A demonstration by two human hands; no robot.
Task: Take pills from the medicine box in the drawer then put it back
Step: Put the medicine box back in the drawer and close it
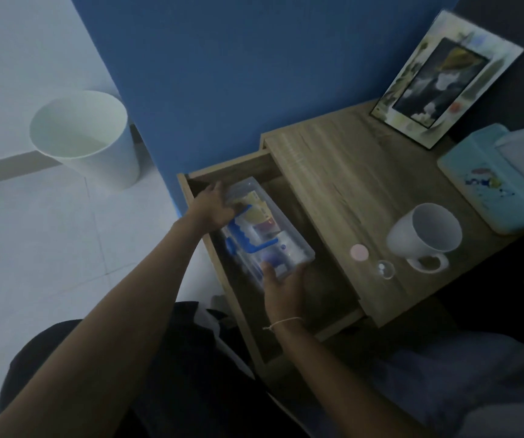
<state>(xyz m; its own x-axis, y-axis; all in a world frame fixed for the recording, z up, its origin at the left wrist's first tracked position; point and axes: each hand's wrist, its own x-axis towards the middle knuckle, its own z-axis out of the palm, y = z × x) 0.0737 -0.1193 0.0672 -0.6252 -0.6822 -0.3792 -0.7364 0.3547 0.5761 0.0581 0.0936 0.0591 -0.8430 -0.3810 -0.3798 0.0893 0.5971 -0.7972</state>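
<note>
A clear plastic medicine box (267, 232) with a blue handle and coloured packets inside lies lengthwise over the open wooden drawer (336, 320). My left hand (211, 205) grips the box's far end. My right hand (282, 289), with a thin bracelet at the wrist, grips its near end. On the tabletop lie a small pink lid (359, 252) and a small clear cap (385, 269) with what looks like a white pill in it.
On the wooden nightstand (333, 159) stand a white mug (425, 237), a light blue tissue box (500, 184) and a framed picture (444, 80). A white waste bin (87, 137) stands on the tiled floor at the left. A blue wall is behind.
</note>
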